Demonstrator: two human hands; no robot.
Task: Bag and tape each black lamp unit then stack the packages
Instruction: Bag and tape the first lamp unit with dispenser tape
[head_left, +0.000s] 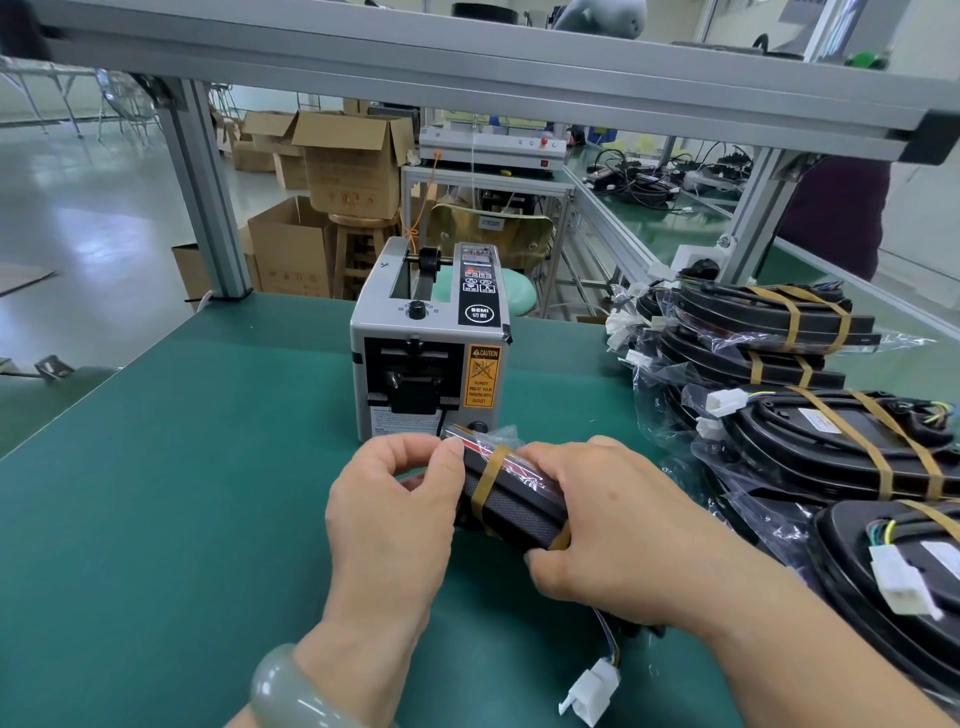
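Over the table (182, 467), just before the dispenser (426, 343), the left hand (395, 514) pinched the bagged lamp (514, 504) by its tape (491, 467) while the right hand (613, 530) gripped its body, and that band probably needed pressing flat and snug before stacking.

A factory packing line is shown: green-matted counter (182, 467), aluminium frame (208, 192), tape dispenser (428, 353), stacked cartons (348, 166), bagged lamp units (831, 447) piled alongside.
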